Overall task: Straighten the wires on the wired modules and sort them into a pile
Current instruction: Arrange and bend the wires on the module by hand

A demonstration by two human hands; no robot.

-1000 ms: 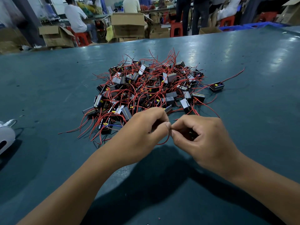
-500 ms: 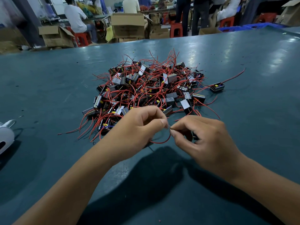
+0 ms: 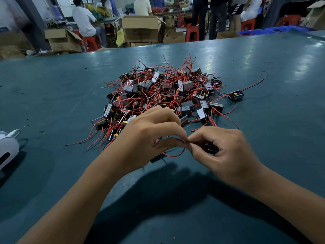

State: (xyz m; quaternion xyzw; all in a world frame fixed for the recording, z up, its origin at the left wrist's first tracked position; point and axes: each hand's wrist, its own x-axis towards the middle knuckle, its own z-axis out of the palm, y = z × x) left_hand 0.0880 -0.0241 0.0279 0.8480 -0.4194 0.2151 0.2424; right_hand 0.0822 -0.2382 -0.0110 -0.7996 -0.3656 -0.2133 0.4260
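Dark teal glossy tabletop (image 3: 263, 138), workshop with brown cardboard boxes (image 3: 140, 29) behind; left hand (image 3: 146, 138) and right hand (image 3: 225, 152) each pinch thin looped red wire (image 3: 174, 154).

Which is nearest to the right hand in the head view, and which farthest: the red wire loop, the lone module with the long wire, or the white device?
1. Red wire loop: at the right hand.
2. Lone module: beyond, right of the heap.
3. White device: far left edge.

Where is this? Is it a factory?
Probably yes, a small assembly workshop. A heap of wired modules lies on a big green table, open cardboard boxes stand behind it, and other people sit on red stools at benches.
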